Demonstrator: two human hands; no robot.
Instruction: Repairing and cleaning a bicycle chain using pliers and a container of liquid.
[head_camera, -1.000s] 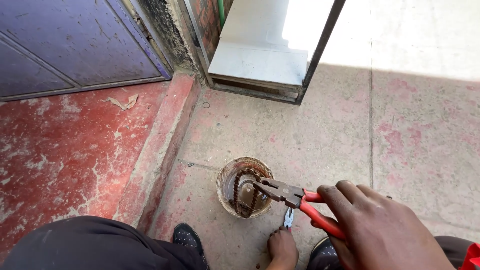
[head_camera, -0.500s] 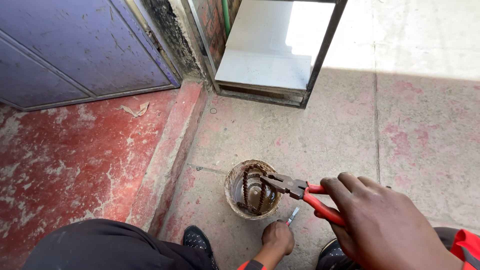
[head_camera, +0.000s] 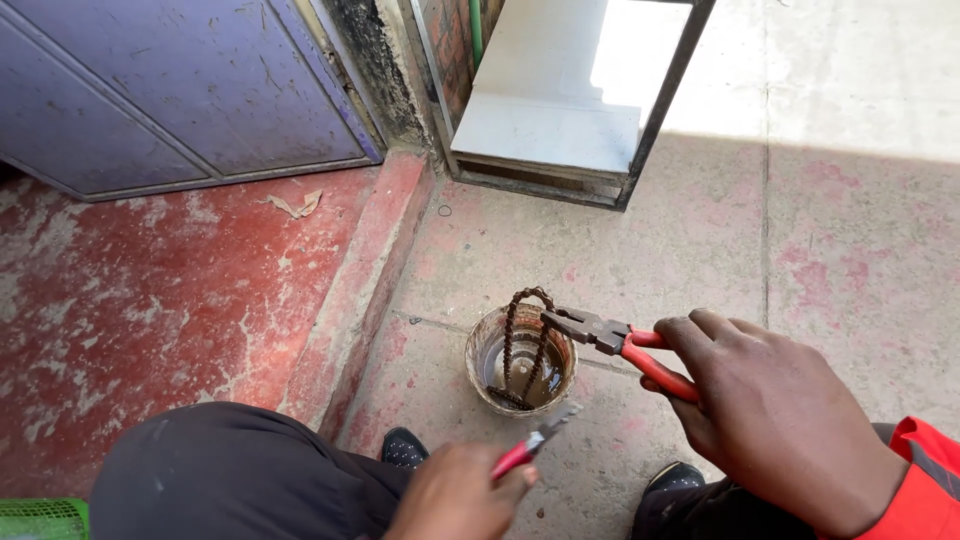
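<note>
Lifted since before, the rusty chain (head_camera: 527, 340) now loops above the tin (head_camera: 520, 362), pinched by pliers (head_camera: 612, 342) clenched in the right hand (head_camera: 775, 420). At six o'clock, the left hand (head_camera: 455, 495) grips a second tool (head_camera: 535, 442).

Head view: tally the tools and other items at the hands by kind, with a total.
Red-handled pliers: 2 (right hand's, left hand's)
Rusty chain: 1
Round container of liquid: 1
Total: 4

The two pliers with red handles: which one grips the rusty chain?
The pliers in the right hand; their tips pinch the chain above the can. The left hand's tool touches nothing.
</note>
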